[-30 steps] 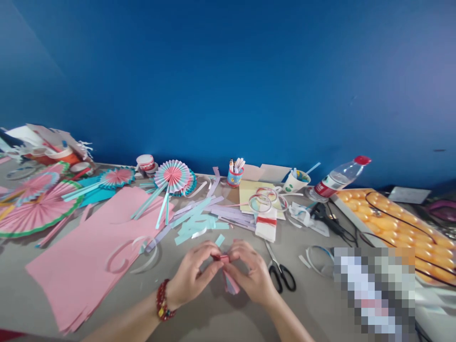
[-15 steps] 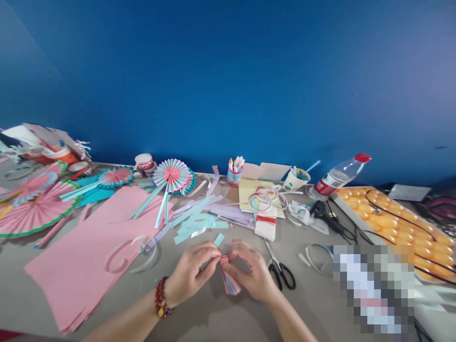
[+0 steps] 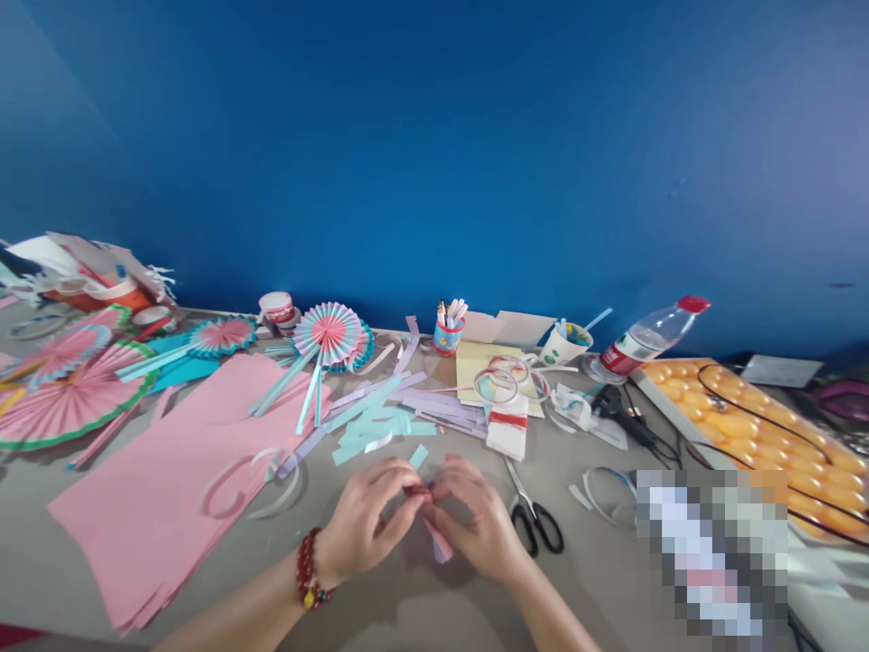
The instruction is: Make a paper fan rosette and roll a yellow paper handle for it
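Between my hands is a small pleated paper [image 3: 440, 546], pink with pale blue edges, its folds pressed together and its lower end pointing down. My left hand [image 3: 367, 521] pinches at the upper end, where a dark red bit shows that I cannot make out. My right hand [image 3: 481, 530] grips the same pleated paper just below, thumb and fingers closed on its side. The fingers partly hide the upper end. Black-handled scissors [image 3: 536, 521] lie right of my right hand. A small pale blue paper strip [image 3: 418, 456] lies just beyond my fingers.
Left is a stack of pink paper [image 3: 169, 471] with finished paper fans [image 3: 328, 333]. Paper strips [image 3: 380, 421] lie ahead, with a card of red thread [image 3: 507, 430] beside them. A water bottle [image 3: 642, 342], a glue gun [image 3: 625, 409] and cables are to the right.
My left fingers have shifted slightly at the top of the pleated paper, and a dark red bit shows there. The paper has turned a little and its lower end looks narrower.
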{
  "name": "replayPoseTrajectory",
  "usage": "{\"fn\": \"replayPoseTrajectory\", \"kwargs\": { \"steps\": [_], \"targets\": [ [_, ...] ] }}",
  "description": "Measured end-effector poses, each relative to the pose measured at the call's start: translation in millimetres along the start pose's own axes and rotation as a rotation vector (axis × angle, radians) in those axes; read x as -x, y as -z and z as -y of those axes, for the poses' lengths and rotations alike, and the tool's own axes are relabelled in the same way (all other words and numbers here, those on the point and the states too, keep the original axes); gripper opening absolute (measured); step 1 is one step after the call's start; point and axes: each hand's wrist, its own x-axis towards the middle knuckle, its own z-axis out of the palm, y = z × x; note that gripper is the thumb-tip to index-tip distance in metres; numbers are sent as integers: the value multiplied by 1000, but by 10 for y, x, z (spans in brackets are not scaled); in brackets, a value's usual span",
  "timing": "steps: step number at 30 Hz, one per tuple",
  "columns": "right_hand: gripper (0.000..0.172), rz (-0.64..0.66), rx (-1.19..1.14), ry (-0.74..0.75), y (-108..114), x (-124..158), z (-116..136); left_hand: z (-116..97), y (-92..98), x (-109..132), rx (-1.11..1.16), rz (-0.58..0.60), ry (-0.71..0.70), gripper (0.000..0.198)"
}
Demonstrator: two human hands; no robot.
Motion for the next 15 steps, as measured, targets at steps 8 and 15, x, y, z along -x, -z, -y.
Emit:
{"fn": "replayPoseTrajectory", "kwargs": {
  "steps": [8,15],
  "targets": [
    [14,21,318,77,21,16,31,30,38,-97,-220,133,-69,13],
    [15,38,364,94,-23,24,16,18,95,-113,-409,297,-158,15]
  ]
}}
